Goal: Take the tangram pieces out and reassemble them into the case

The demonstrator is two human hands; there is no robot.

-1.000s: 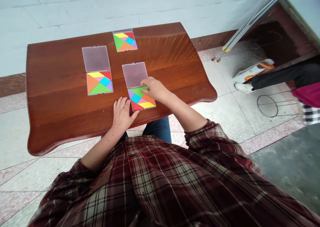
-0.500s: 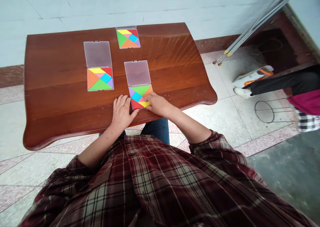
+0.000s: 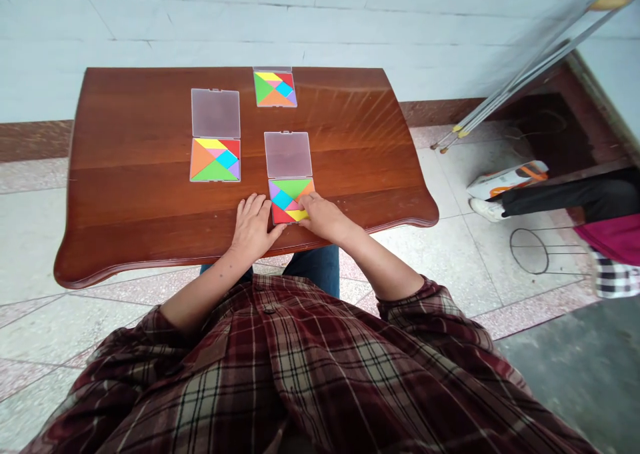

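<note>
Multicoloured plastic tangram pieces point(image 3: 291, 199) lie in a clear square case point(image 3: 288, 155) near the edge of a polished brown wooden table point(image 3: 125, 197), within easy reach. The right hand point(image 3: 325, 218) rests on them; the left hand point(image 3: 253, 227) lies flat just beside, apart. A matching open case point(image 3: 215, 113) sits left, another case point(image 3: 275, 88) far.

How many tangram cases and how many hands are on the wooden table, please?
Tangram cases: 3
Hands, left hand and right hand: 2
Total: 5
</note>
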